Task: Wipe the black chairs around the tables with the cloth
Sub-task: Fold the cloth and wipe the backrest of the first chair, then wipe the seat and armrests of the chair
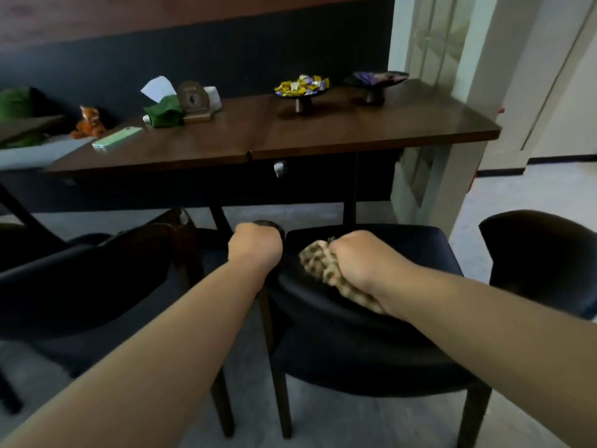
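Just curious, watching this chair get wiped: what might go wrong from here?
The left hand grips the end of the black chair backrest, so a hard tug might tip it. The right hand holds the cloth bunched up, so it may clean only a narrow strip.

On the wooden counter (323,130) a stand of wrapped sweets (302,85), a dark dish (376,79), a green tissue holder (163,109) and a small plaque (193,98) are seen.
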A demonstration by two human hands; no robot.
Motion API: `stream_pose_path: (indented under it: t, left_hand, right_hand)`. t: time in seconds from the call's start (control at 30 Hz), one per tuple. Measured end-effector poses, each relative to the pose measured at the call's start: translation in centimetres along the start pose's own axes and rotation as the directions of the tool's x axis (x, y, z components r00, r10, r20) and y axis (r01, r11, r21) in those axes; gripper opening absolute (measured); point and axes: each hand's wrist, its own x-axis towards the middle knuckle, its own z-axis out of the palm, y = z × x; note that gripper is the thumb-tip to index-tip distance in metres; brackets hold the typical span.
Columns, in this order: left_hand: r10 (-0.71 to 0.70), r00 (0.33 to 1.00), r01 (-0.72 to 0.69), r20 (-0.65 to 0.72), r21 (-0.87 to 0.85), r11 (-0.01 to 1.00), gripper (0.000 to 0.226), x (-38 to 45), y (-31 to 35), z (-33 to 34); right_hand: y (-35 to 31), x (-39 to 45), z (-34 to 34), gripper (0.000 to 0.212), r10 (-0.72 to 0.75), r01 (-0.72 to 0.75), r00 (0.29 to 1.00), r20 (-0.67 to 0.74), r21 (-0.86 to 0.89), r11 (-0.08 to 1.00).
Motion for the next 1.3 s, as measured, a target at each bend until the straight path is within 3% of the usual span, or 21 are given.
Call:
stream_pose_path:
  t: [0.1, 0.23, 0.43, 0.67, 1.07, 1.2, 1.3]
  left_hand:
    - [-0.125, 0.992, 0.125, 0.002, -0.011, 0.992, 0.045, -0.6, 0.1, -0.2]
    - [-0.161, 0.987, 0.161, 0.000, -0.019, 0.987, 0.040, -0.9, 0.6, -0.3]
    - [-0.182, 0.983, 0.181, -0.012, -0.027, 0.983, 0.033, -0.9, 0.7, -0.2]
    - [-0.160, 0.987, 0.161, -0.018, 0.028, 0.987, 0.007, -1.0, 0.7, -0.3]
    - [-0.186, 0.983, 0.186, -0.011, 0.010, 0.983, 0.012, -0.4, 0.5, -0.2]
    - [-0.213, 0.977, 0.212, -0.017, -0.019, 0.977, 0.025, -0.1, 0.1, 0.1]
    - [-0.219, 0.975, 0.217, -0.041, -0.041, 0.975, 0.026, -0.2, -0.4, 0.4]
  right_hand:
    - [0.7, 1.4, 0.4, 0.032, 0.197, -0.185, 0.980, -0.036, 0.217, 0.959]
    - [0.9, 2.7, 0.2, 0.034, 0.428, -0.390, 0.904, 0.019, 0.447, 0.805]
    - [0.5, 2.2, -0.9, 0.030, 0.531, -0.493, 0.841, 0.106, 0.554, 0.671]
    - [0.8, 2.8, -0.9, 0.029, 0.570, -0.570, 0.790, 0.226, 0.614, 0.546]
    - [2.2, 4.9, 0.6, 0.029, 0.556, -0.521, 0.823, 0.118, 0.546, 0.656]
    - [1.1, 7.1, 3.5, 0.030, 0.486, -0.417, 0.874, 0.013, 0.535, 0.735]
    - [-0.9, 9.2, 5.9, 0.030, 0.373, -0.306, 0.928, 0.018, 0.611, 0.730]
